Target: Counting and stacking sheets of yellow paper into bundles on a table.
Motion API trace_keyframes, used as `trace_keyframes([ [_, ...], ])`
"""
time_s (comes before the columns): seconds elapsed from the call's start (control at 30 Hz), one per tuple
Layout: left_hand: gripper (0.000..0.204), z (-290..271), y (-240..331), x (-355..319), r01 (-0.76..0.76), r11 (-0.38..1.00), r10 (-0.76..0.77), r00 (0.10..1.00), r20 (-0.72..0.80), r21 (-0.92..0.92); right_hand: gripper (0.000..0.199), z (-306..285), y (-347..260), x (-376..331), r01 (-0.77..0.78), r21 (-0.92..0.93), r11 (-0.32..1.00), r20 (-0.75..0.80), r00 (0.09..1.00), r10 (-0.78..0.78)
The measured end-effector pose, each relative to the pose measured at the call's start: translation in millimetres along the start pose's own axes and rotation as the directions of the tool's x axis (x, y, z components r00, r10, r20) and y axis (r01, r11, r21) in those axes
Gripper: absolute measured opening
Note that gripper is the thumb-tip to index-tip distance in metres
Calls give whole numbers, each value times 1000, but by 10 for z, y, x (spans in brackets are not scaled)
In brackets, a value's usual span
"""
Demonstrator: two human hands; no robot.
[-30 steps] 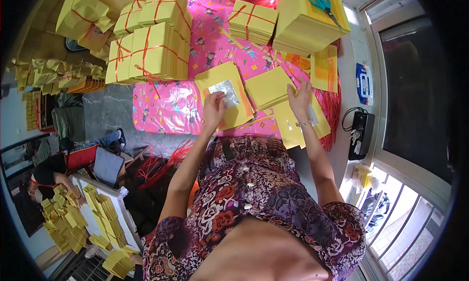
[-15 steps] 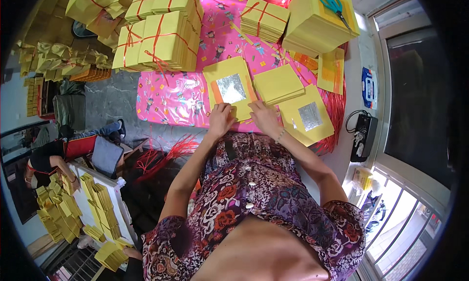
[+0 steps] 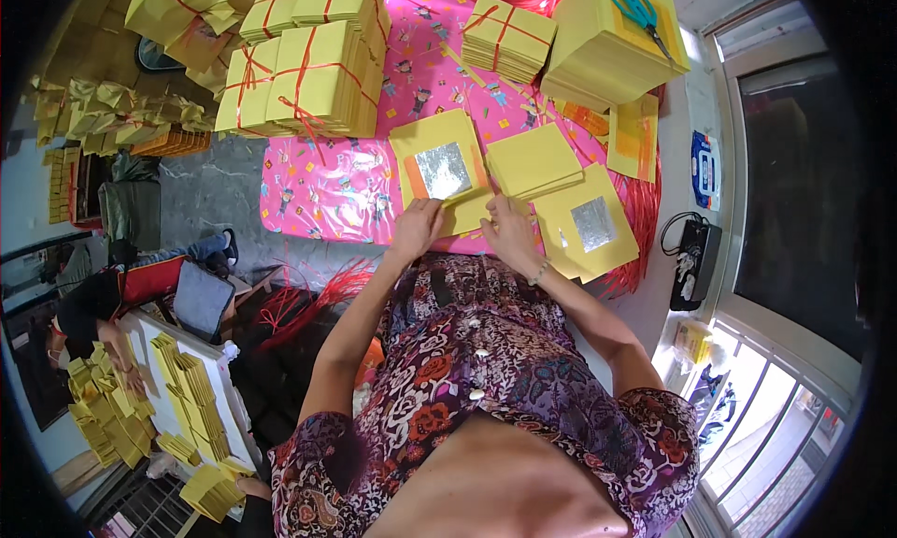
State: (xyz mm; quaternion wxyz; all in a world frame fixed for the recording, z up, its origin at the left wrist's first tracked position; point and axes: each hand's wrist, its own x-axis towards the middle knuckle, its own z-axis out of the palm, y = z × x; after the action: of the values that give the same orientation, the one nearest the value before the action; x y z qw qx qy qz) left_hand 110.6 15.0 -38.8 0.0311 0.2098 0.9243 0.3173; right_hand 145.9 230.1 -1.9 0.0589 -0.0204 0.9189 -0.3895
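- Resting at the lower left of a yellow paper sheet (image 3: 432, 132), the left hand (image 3: 418, 228) has its fingers bent and partly closed, fingertips touching the paper; whether thumb and finger pinch it, I cannot tell.
- Curling loosely inward, the right hand (image 3: 510, 229) is at the sheet's lower right corner, a bracelet (image 3: 537, 273) on its wrist; a thin reddish sliver shows by the fingers, too small to make out, and whether they grip anything cannot be told.
- Lying slightly tilted in front of the person, the sheet bears a silver foil square (image 3: 443, 170) with an orange band along its left side, on a pink printed tablecloth (image 3: 322, 197).
- Sitting just right of it are a stack of plain yellow paper (image 3: 534, 157) and, nearer the person, another yellow sheet (image 3: 572, 248) with its own foil square (image 3: 592, 223).
- Standing beyond are a large ribbon-tied block of yellow paper (image 3: 313, 85), a smaller tied bundle (image 3: 505, 43), and a tall paper stack (image 3: 593, 57) with teal-handled scissors (image 3: 634, 7) on top.
- Working at the far left, a co-worker (image 3: 82, 300) reaches over folded yellow papers (image 3: 105, 407) beside a white table (image 3: 143, 335).
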Motion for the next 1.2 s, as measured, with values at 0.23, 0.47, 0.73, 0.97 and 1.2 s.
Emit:
trace_keyframes([
  [0.23, 22, 45, -81, 55, 120, 983, -129, 990, -55, -141, 23, 185, 219, 12, 63, -282, 957, 125, 992, -29],
  [0.47, 25, 88, -125, 6, 349, 878, -371, 928, -4, -328, 18, 218, 439, 106, 249, -470, 847, 119, 968, -219],
  [0.73, 25, -70, -9, 55, 10, 987, 1, 998, 65, -160, 9, 178, 568, 153, 296, -401, 867, 213, 951, -227],
  [0.97, 44, -42, 120, 40, -98, 994, 90, 986, 144, 56, 9, 120, 568, 185, 274, -333, 902, 165, 959, -230],
  [1.2, 47, -42, -16, 3, -71, 995, 82, 985, 151, -77, 10, 79, 490, 187, 239, -189, 952, 26, 971, -239],
])
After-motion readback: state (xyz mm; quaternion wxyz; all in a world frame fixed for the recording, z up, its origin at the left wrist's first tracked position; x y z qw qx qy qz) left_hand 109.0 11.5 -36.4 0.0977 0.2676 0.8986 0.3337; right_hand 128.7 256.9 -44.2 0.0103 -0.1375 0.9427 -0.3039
